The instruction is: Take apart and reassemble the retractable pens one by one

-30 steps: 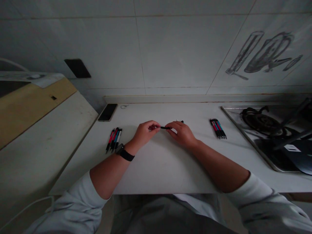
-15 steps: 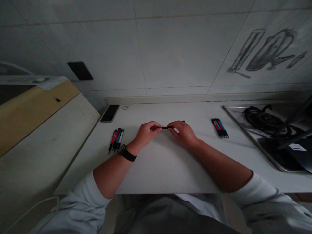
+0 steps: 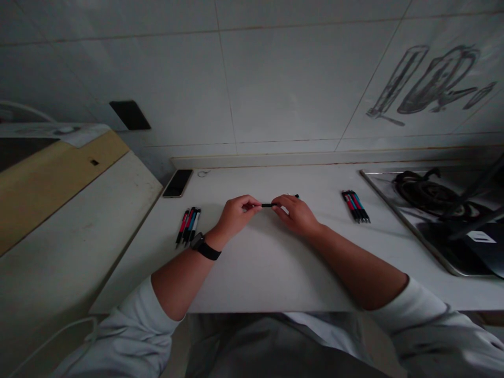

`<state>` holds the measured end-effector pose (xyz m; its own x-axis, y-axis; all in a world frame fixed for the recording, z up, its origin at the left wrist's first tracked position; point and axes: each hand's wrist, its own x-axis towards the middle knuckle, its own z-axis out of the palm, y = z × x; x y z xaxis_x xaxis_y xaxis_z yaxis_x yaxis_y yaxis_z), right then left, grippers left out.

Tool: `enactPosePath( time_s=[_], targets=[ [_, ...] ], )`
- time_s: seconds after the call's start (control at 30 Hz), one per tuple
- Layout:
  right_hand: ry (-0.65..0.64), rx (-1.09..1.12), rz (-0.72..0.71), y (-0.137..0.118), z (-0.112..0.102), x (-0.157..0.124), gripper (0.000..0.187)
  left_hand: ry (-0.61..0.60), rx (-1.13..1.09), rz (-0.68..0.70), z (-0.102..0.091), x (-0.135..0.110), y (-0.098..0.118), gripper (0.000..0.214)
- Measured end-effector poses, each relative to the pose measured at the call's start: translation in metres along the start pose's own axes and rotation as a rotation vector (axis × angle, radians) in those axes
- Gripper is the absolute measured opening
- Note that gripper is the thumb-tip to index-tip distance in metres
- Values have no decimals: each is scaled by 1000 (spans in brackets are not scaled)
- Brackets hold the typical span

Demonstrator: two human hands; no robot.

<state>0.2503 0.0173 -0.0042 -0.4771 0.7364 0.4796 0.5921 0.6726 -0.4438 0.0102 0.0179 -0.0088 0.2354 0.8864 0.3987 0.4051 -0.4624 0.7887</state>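
My left hand and my right hand meet over the middle of the white counter. Both pinch a thin black pen that spans the gap between their fingertips. My left wrist wears a dark watch. A small dark piece lies on the counter just behind my right hand. A bunch of red, blue and black pens lies left of my left hand. A second bunch of pens lies to the right of my right hand.
A dark phone lies at the counter's back left corner, a small ring beside it. A gas hob fills the right side. A tiled wall rises behind. A lower wooden surface stands to the left.
Both hands have kept their pinch on the black pen with only slight finger shifts. The view has drifted a little.
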Motion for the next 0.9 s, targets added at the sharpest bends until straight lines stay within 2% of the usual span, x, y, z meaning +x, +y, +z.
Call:
enactPosePath(
  time_s=[0.13, 0.33, 0.53, 0.67, 0.9],
  targets=[
    [13, 11, 15, 1, 1, -1, 24, -5, 28, 21, -1, 0, 1, 8],
    [-5, 5, -19, 1, 0, 0, 16, -4, 52, 32, -1, 0, 0, 7],
    [1, 32, -20, 3, 1, -1, 23, 0, 53, 42, -1, 1, 0, 7],
    [-19, 6, -16, 2, 1, 0, 13, -11, 48, 31, -1, 0, -1, 7],
    [-9, 9, -4, 4, 1, 0, 18, -15, 51, 32, -2, 0, -2, 6]
  ],
)
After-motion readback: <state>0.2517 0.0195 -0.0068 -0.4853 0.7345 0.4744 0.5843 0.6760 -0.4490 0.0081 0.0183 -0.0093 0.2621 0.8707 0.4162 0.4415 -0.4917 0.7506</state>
